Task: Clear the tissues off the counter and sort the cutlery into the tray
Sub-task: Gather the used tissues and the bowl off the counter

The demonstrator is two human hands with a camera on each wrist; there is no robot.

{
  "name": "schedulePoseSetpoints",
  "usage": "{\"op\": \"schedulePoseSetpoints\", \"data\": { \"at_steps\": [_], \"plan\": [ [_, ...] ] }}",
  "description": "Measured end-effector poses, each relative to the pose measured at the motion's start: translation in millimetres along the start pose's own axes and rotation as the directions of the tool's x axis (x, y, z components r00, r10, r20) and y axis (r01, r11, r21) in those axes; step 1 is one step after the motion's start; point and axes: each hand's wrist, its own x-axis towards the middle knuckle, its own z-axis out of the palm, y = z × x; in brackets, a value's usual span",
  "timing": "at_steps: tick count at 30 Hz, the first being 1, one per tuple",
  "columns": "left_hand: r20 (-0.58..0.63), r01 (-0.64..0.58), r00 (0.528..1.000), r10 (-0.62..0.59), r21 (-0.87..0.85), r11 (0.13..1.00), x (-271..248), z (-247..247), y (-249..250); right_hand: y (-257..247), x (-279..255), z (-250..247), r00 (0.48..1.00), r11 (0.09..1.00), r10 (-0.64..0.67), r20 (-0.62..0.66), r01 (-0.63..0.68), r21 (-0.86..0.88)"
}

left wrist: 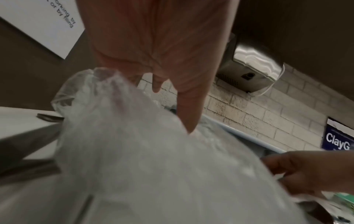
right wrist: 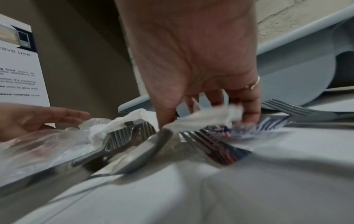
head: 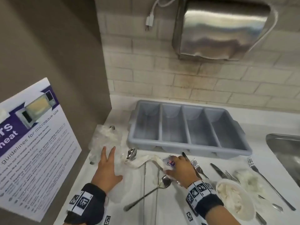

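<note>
A grey four-compartment cutlery tray stands empty at the back of the white counter. My right hand pinches one end of a twisted white tissue, in front of the tray; the pinch on the tissue shows in the right wrist view. My left hand lies flat with straight fingers on a clear plastic bag, also seen as the bag. Spoons, forks and a knife lie loose around my hands.
A white bowl holding crumpled tissues sits at the front right, with another crumpled tissue behind it. A steel sink is at the far right. A brown wall with a microwave sign closes off the left.
</note>
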Motion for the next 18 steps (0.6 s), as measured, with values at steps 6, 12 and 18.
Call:
{"op": "schedulePoseSetpoints", "data": {
  "at_steps": [6, 12, 18],
  "plan": [
    [0.098, 0.049, 0.994, -0.049, 0.004, 0.999, 7.4, 9.5, 0.0, -8.2, 9.7, -10.1, 0.995, 0.997, 0.032, -0.096, -0.025, 0.077],
    [0.084, 0.101, 0.990, -0.110, 0.099, 0.990, 21.5, 5.5, -11.1, -1.7, -2.4, -36.8, 0.963, 0.970, 0.103, -0.248, -0.042, 0.238],
    [-0.109, 0.009, 0.994, 0.022, 0.276, 0.961, 9.1, -19.0, -12.4, 16.4, -46.9, -84.0, 0.920, 0.671, 0.206, -0.333, 0.115, 0.732]
  ]
}}
